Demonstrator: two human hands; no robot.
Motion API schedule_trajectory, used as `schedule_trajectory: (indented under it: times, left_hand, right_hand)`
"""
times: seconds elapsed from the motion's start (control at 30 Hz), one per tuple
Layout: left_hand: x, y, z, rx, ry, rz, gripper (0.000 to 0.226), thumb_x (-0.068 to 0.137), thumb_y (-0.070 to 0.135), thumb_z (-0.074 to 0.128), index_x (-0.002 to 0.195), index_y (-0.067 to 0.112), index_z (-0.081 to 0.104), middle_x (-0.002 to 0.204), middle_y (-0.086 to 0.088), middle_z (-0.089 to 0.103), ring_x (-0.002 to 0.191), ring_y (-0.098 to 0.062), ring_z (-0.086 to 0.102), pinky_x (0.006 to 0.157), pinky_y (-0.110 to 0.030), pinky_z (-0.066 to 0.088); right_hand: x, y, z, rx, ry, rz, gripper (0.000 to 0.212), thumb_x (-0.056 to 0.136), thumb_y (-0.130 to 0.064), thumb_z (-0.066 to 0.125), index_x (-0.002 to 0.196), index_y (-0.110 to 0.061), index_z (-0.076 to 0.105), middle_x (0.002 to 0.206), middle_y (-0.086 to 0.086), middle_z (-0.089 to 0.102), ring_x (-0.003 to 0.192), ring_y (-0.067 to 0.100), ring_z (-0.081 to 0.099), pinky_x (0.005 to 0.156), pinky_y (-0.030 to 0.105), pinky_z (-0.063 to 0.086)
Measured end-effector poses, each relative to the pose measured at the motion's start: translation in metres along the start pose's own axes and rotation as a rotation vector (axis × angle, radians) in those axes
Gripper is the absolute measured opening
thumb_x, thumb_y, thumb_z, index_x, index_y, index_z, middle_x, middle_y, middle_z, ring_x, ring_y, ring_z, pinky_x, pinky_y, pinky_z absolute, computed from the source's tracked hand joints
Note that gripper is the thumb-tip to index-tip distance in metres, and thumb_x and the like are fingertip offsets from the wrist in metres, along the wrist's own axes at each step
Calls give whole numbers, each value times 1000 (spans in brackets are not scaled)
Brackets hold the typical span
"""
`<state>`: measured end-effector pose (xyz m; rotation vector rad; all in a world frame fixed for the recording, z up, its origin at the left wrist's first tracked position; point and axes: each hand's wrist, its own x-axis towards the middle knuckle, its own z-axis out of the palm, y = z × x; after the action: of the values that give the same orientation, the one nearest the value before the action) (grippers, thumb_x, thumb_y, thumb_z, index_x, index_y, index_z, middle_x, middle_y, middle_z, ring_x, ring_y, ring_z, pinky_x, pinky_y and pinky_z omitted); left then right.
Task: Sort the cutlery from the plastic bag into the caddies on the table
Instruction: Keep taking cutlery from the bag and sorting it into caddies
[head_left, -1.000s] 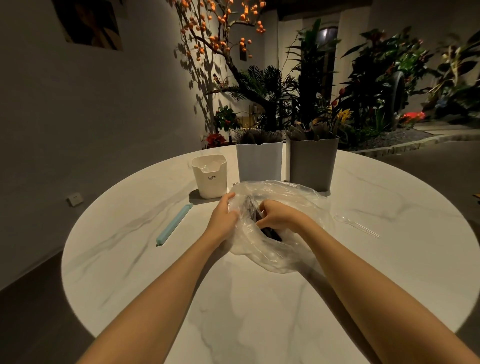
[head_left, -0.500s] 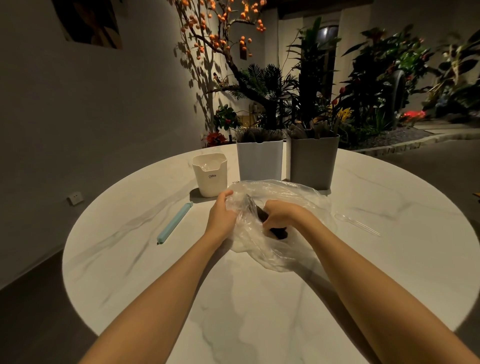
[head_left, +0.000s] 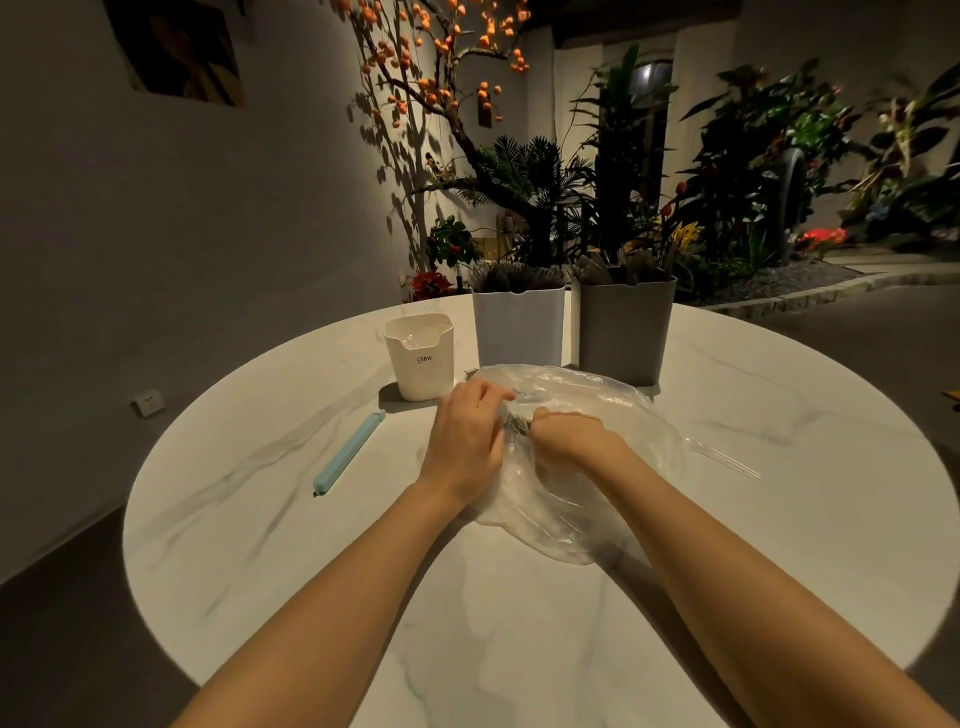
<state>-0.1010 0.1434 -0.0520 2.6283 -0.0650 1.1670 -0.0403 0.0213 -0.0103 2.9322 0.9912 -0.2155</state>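
1. Round marble-look table (head_left: 779, 545) is filling my view, with a dim wall to the left and lit plants beyond the far edge.
2. Clear plastic bag (head_left: 597, 410) is lying crumpled at the table's middle, just near of the caddies. I am reading a few thin dark lines at its mouth as cutlery, too blurred to type.
3. Left hand (head_left: 467, 441) is pinching the bag's left rim, fingers curled into the film.
4. Right hand (head_left: 571, 441) is sitting inside the bag mouth, fingers curled under; I cannot tell whether it is gripping a piece.
5. White caddy (head_left: 519, 327) and grey caddy (head_left: 623, 332) are standing side by side at the far edge, both already showing dark utensils at the top.
6. Small cream caddy (head_left: 421, 364) is standing left of them.
7. Blue clip (head_left: 345, 453) is lying on the left, well clear of the bag.
8. Judgement: the caddies are lying directly far of the right hand, so I am expecting a lift out and forward.
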Motion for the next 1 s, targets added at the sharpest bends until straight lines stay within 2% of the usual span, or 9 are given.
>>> schedule_trajectory:
  times: [0.07,0.13,0.27,0.37,0.43,0.53,0.67,0.87,1.0]
  left_hand:
    - [-1,1,3,-92,-55,4,40,87,17,61,126,13,53,126,-6,55,116,-22,50,104,-40,41]
    - [-3,0,6,-132,-167,-62,57,87,32,59,138,15,39,141,-5,44,128,-21,41,113,-41,31]
    - [-4,-13,9,-24,-309,-114,82,81,60,52,146,20,21,149,-2,28,138,-23,29,117,-43,22]
    - [-3,-18,9,26,-365,-181,92,79,59,62,147,22,13,152,-2,24,142,-25,24,119,-42,18]
    - [-3,-16,8,40,-368,-263,97,78,60,64,148,24,7,155,-3,22,144,-24,21,120,-42,16]
    - [-2,-15,4,24,-313,-367,92,80,51,68,147,22,12,152,-5,28,140,-26,29,117,-41,23]
    - [-1,-12,1,-103,-269,-470,82,82,38,73,141,22,19,150,-8,34,132,-30,42,108,-40,37]
    - [1,-11,0,-181,-209,-538,70,88,27,69,140,21,23,150,-4,38,132,-29,45,106,-37,40]
    - [4,-4,-6,-257,-139,-570,48,93,25,61,135,12,41,139,-9,50,127,-30,48,103,-40,41]
  right_hand:
    - [2,4,1,48,11,-25,60,89,-19,63,142,-7,36,140,11,46,126,30,47,105,40,38]
    - [1,9,2,67,49,-47,45,93,-16,57,136,-8,45,136,10,50,121,29,50,104,39,39]
    - [-1,17,-3,-23,75,-102,26,98,-15,43,120,-8,55,110,7,58,89,23,49,84,34,43]
    - [-1,20,-9,-16,66,-127,20,96,-8,43,109,-6,58,88,6,52,78,23,49,68,30,40]
    - [-1,25,-12,142,7,-135,16,95,-6,41,101,-8,56,78,5,50,67,19,47,57,26,40]
    - [0,36,-17,522,-123,-126,13,98,-13,48,106,-6,55,78,5,49,62,13,43,55,22,40]
    - [-4,57,-19,920,-318,-139,11,99,-12,49,106,-5,55,70,4,44,53,8,33,44,15,29]
    - [-3,75,-12,1050,-387,-238,16,99,-24,50,96,-10,57,64,0,43,52,8,32,42,14,29]
    - [-5,77,-12,1095,-457,-324,17,99,-24,48,96,-10,57,64,0,43,51,7,31,43,13,27]
